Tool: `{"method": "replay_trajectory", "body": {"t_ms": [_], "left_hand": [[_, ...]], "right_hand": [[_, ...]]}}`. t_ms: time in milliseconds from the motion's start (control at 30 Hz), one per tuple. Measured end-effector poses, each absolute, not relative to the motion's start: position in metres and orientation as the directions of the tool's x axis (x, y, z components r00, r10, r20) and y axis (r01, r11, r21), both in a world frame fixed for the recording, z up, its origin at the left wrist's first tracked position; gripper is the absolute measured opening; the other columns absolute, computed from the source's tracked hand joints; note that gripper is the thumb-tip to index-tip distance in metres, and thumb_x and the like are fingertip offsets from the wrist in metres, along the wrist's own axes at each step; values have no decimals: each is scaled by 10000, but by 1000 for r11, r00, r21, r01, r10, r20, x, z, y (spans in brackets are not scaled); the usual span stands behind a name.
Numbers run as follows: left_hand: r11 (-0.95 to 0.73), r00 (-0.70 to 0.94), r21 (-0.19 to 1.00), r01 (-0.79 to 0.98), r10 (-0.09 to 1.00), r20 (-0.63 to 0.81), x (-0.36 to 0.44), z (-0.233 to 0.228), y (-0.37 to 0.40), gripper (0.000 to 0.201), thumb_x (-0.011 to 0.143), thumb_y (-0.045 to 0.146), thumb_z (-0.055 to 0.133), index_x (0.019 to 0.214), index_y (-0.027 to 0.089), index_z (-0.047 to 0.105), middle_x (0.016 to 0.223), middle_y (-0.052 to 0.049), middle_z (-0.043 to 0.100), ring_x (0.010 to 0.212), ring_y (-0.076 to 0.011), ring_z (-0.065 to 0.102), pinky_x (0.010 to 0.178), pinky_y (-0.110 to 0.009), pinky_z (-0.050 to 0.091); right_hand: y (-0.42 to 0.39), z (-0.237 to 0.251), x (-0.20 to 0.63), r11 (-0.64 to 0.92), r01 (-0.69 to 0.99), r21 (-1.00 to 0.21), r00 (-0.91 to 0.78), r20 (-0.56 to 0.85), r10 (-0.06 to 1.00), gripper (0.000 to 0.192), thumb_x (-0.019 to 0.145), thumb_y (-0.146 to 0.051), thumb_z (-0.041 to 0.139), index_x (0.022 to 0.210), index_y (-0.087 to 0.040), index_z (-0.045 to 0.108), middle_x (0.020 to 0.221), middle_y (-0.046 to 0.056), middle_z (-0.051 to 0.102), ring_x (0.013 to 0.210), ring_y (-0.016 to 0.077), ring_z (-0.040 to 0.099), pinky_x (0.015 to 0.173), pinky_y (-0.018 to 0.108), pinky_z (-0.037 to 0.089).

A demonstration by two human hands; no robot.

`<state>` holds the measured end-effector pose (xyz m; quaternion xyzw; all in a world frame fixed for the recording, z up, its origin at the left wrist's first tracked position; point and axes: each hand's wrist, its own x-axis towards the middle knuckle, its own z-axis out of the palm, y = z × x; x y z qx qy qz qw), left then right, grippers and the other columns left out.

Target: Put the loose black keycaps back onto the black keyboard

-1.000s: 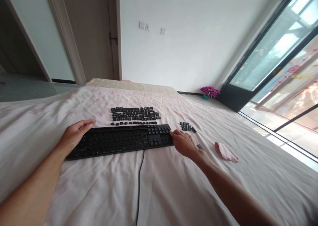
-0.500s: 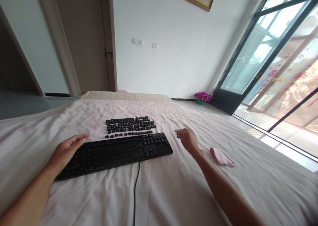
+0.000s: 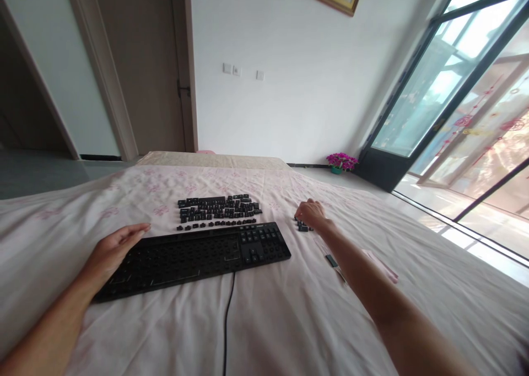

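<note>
A black keyboard (image 3: 194, 254) with most of its keycaps off lies on a white bedsheet (image 3: 268, 321); only the number pad at its right end still has keys. Behind it, several loose black keycaps (image 3: 217, 208) lie in rows. My left hand (image 3: 111, 250) rests flat and open on the keyboard's left end. My right hand (image 3: 312, 213) reaches out to a small cluster of keycaps (image 3: 303, 227) right of the keyboard, fingers curled down over them. Whether it holds one I cannot tell.
The keyboard's cable (image 3: 226, 321) runs toward me down the sheet. A single dark keycap (image 3: 331, 261) and a pink cloth (image 3: 384, 268) lie right of the keyboard, partly behind my forearm. A potted pink flower (image 3: 341, 161) stands on the floor by the glass door (image 3: 454, 106).
My right hand moved from the keyboard's number pad out and away to the small cluster of keycaps. My left hand stayed on the keyboard. The view tilted upward.
</note>
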<state>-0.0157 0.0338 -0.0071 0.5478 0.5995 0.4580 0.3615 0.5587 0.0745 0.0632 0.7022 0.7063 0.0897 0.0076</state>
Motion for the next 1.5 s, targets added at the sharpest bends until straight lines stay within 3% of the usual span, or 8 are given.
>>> {"method": "replay_trajectory", "body": {"t_ms": [433, 633, 733, 833, 933, 1500], "left_hand": [[-17, -142, 955, 296, 988, 62, -11, -1, 30, 569, 722, 581, 649, 1140, 196, 660, 1282, -90, 645, 1240, -269, 545, 1113, -371, 317], [-31, -154, 944, 328, 984, 86, -10, 0, 30, 565, 722, 569, 649, 1141, 191, 678, 1255, -84, 663, 1220, -274, 561, 1099, -373, 340], [-31, -148, 949, 315, 986, 81, -11, -2, 30, 573, 724, 573, 645, 1145, 184, 673, 1261, -91, 658, 1228, -282, 552, 1106, -384, 328], [-26, -142, 955, 295, 987, 71, -11, -3, 31, 577, 728, 569, 649, 1155, 180, 658, 1274, -97, 648, 1242, -279, 539, 1119, -388, 304], [-26, -138, 957, 290, 988, 68, -10, -2, 30, 573, 737, 564, 646, 1160, 178, 649, 1279, -97, 643, 1250, -273, 531, 1124, -392, 292], [-41, -134, 954, 298, 987, 84, -8, 2, 27, 605, 733, 573, 646, 1164, 148, 650, 1277, -123, 642, 1226, -279, 550, 1102, -371, 328]], "right_hand": [[90, 57, 564, 74, 974, 215, -81, 22, 996, 167, 748, -219, 695, 888, -254, 779, 885, 61, 739, 922, 196, 625, 824, 257, 373], [77, 66, 551, 83, 977, 196, -100, 79, 992, 154, 796, -229, 660, 897, -239, 775, 896, 76, 738, 930, 215, 643, 832, 273, 408], [54, 70, 529, 124, 985, 119, -144, 173, 974, 222, 887, -335, 571, 1026, -301, 739, 998, 29, 730, 1000, 195, 623, 847, 267, 421], [20, 68, 497, 335, 931, -142, -269, 351, 897, 196, 888, -361, 578, 975, -305, 744, 975, -5, 735, 943, 186, 627, 829, 284, 444], [-8, 61, 469, 428, 880, -207, -322, 403, 857, 155, 871, -321, 613, 936, -288, 750, 926, -1, 741, 898, 192, 619, 831, 310, 448], [-20, 47, 441, 481, 872, -91, -417, 374, 828, 148, 872, -229, 604, 917, -243, 744, 999, 37, 689, 913, 191, 559, 830, 322, 422]]}}
